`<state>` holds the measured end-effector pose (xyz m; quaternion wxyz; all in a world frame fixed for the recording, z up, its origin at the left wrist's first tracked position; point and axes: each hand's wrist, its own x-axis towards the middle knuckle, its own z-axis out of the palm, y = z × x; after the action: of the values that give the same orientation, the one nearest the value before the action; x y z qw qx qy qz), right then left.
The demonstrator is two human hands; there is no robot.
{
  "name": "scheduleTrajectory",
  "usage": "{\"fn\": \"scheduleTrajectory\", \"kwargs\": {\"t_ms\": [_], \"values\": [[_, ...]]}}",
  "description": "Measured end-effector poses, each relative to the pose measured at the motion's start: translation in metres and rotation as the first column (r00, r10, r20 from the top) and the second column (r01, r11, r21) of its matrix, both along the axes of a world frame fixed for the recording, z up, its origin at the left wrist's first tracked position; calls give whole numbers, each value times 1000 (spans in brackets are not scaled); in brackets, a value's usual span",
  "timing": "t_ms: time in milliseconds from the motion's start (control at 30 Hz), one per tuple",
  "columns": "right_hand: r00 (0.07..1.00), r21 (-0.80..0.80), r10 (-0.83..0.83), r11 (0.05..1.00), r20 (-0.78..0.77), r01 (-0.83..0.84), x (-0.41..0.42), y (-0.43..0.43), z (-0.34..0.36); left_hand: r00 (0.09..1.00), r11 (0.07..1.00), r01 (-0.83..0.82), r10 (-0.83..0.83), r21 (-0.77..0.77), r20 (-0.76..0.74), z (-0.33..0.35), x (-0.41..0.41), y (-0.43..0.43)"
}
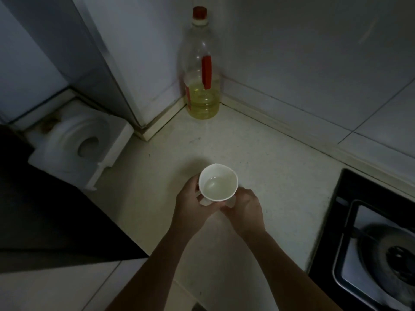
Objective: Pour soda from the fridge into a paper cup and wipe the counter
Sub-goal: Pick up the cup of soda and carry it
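Observation:
A white paper cup (218,182) with pale liquid in it is held just above the pale counter (269,176), in the middle of the view. My left hand (193,203) wraps its left side and my right hand (243,209) grips its lower right side. A bit of white under the cup shows between my fingers; I cannot tell what it is. A tall clear plastic bottle (202,70) with a red cap, red label strip and yellow liquid in its lower third stands in the far corner against the tiled wall.
A white foam packing block (80,147) lies at the counter's left end beside a white appliance wall (125,52). A black gas stove (377,243) with a burner sits at the right. Dark floor drops off at the left.

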<state>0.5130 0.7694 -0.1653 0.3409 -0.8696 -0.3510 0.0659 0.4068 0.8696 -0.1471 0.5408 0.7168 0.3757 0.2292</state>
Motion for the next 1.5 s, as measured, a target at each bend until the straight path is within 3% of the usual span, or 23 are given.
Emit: {"fn": "scheduleTrajectory", "kwargs": {"t_ms": [300, 500, 667, 833, 967, 1200, 1333, 1500], "values": [[998, -20, 21, 1000, 58, -20, -5, 2, -15, 998, 999, 22, -20, 26, -56, -7, 0, 4], [998, -157, 45, 986, -42, -51, 0, -6, -10, 994, 996, 73, -68, 57, -87, -1, -6, 5], [993, -264, 118, 958, -5, -115, 8, -25, 28, 955, 991, 34, 6, 130, -298, 19, -25, 13], [978, -290, 173, 948, 113, -134, 17, -36, 90, 930, 967, 61, 35, 249, -365, 66, -39, 12], [939, -263, 222, 953, 262, -151, 16, -40, 146, 926, 880, 164, 17, 445, -376, 118, -40, 1], [816, -257, 271, 954, 511, -156, -1, -47, 219, 925, 618, 284, 26, 733, -380, 201, -41, -22], [780, -224, 267, 960, 566, -166, -21, -59, 232, 915, 518, 326, 38, 791, -402, 215, -49, -36], [779, -200, 251, 966, 574, -164, -36, -78, 218, 892, 513, 372, 32, 774, -450, 204, -56, -55]]}}
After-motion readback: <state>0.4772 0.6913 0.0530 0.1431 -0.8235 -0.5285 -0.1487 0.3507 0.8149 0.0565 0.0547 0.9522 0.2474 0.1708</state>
